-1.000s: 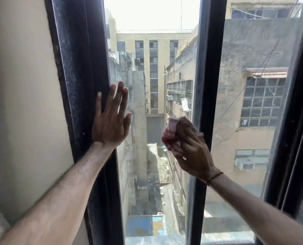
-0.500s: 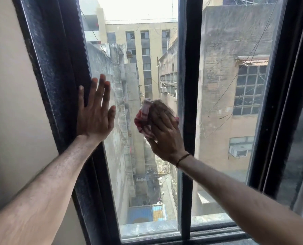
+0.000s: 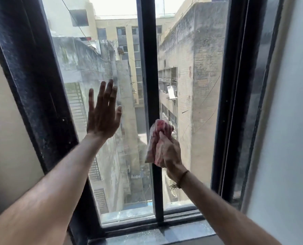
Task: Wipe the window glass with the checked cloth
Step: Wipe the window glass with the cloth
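Note:
The window glass (image 3: 196, 85) fills the middle of the view in a black frame, split by a black centre bar (image 3: 149, 68). My right hand (image 3: 170, 154) grips a bunched red-and-white checked cloth (image 3: 155, 140) and presses it against the centre bar and the pane edge, a little below mid-height. My left hand (image 3: 103, 114) lies flat on the left pane (image 3: 87, 59) with fingers spread upward, holding nothing.
The thick black left frame post (image 3: 32, 82) borders a beige wall (image 3: 3, 138). A dark right frame (image 3: 235, 103) meets a white wall (image 3: 288, 138). A dusty sill (image 3: 164, 234) runs along the bottom. Buildings and an alley show through the glass.
My right hand has carried the cloth down and right, from the left pane to the centre bar. My left hand has shifted from the left frame post onto the glass. The view has swung left and down.

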The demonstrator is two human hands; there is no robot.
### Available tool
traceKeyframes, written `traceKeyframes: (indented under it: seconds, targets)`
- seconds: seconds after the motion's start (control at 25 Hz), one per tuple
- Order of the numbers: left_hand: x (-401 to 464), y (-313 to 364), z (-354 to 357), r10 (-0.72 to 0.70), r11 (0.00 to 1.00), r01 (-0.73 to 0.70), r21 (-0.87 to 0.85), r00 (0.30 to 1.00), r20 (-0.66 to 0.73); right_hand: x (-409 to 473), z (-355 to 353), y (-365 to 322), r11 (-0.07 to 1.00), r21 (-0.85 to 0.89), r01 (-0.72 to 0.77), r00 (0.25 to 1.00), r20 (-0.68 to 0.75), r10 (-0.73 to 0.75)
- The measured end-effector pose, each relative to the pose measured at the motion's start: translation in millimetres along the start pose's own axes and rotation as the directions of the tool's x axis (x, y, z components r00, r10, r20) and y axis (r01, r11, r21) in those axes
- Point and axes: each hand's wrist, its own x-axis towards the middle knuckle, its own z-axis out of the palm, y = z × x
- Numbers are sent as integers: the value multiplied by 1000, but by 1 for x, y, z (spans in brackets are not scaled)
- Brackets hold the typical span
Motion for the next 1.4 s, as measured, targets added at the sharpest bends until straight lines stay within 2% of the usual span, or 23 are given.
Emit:
traceKeyframes:
  seconds: [0.04, 0.12, 0.2, 0.28, 0.32, 0.36, 0.4, 0.44, 0.48, 0.52, 0.56, 0.64, 0.72, 0.76, 0.8, 0.92, 0.96, 1.08, 1.12, 1.16, 1.28, 1.32, 1.4]
  targets:
    - [7, 20, 7, 29, 999, -29, -21, 999, -19, 4, -4, -15, 981, 148, -128, 990, -38, 135]
    - [27, 55, 21, 89, 992, -95, -80, 993, -77, 18, -21, -39, 939, 284, -193, 972, -77, 223]
    - [51, 82, 33, 115, 981, -132, -142, 986, -124, 37, -40, -61, 951, 301, -77, 980, -150, 127]
    - [73, 106, 43, 58, 979, -85, -185, 988, -144, 64, -60, -71, 956, 263, 133, 971, -230, -71]
    - [80, 116, 46, 2, 981, -29, -193, 990, -142, 78, -68, -70, 953, 151, 262, 937, -279, -213]
    - [84, 125, 50, -55, 982, 27, -189, 988, -143, 93, -77, -65, 928, -55, 369, 882, -294, -368]
    - [87, 133, 56, -101, 982, 74, -173, 983, -151, 110, -86, -57, 849, -328, 414, 839, -223, -495]
    - [86, 138, 61, -134, 982, 109, -153, 977, -167, 126, -93, -46, 696, -588, 412, 816, -102, -569]
    - [86, 140, 68, -144, 984, 120, -134, 972, -188, 142, -96, -37, 486, -777, 401, 793, 29, -608]
    - [86, 139, 75, -135, 986, 112, -120, 968, -214, 158, -97, -29, 267, -882, 389, 758, 143, -636]
    - [84, 137, 81, -123, 989, 99, -109, 963, -241, 169, -95, -22, 75, -915, 397, 706, 252, -662]
    - [86, 132, 91, -103, 994, 90, -59, 952, -288, 184, -101, -6, -235, -829, 508, 545, 521, -657]
    - [89, 129, 96, -94, 995, 87, -39, 948, -302, 187, -134, -1, -445, -648, 618, 403, 747, -528]
    - [89, 129, 99, -88, 996, 80, -39, 949, -303, 187, -151, -5, -476, -615, 629, 390, 779, -490]
    - [88, 129, 101, -85, 996, 80, -28, 946, -312, 189, -157, -13, -466, -646, 605, 406, 753, -517]
    - [90, 128, 105, -89, 996, 89, -16, 937, -339, 202, -117, -31, -248, -835, 492, 495, 502, -709]
    - [89, 128, 105, -87, 996, 86, -19, 937, -337, 199, -107, -28, -263, -811, 523, 484, 536, -692]
    - [89, 129, 102, -72, 997, 73, -10, 942, -327, 183, -138, -15, -503, -546, 669, 346, 829, -440]
    - [89, 130, 100, -73, 997, 72, -14, 944, -321, 182, -154, -19, -517, -529, 673, 339, 842, -420]
    - [89, 131, 100, -76, 997, 75, -15, 944, -321, 185, -158, -25, -484, -576, 659, 371, 808, -457]
    - [88, 132, 101, -82, 997, 82, -12, 950, -303, 199, -123, -29, -333, -792, 512, 518, 594, -615]
    - [88, 134, 99, -84, 996, 83, -18, 954, -289, 196, -114, -25, -352, -774, 527, 538, 624, -567]
    - [91, 138, 86, -101, 995, 94, -39, 962, -253, 181, -126, -17, -413, -666, 622, 625, 739, -251]
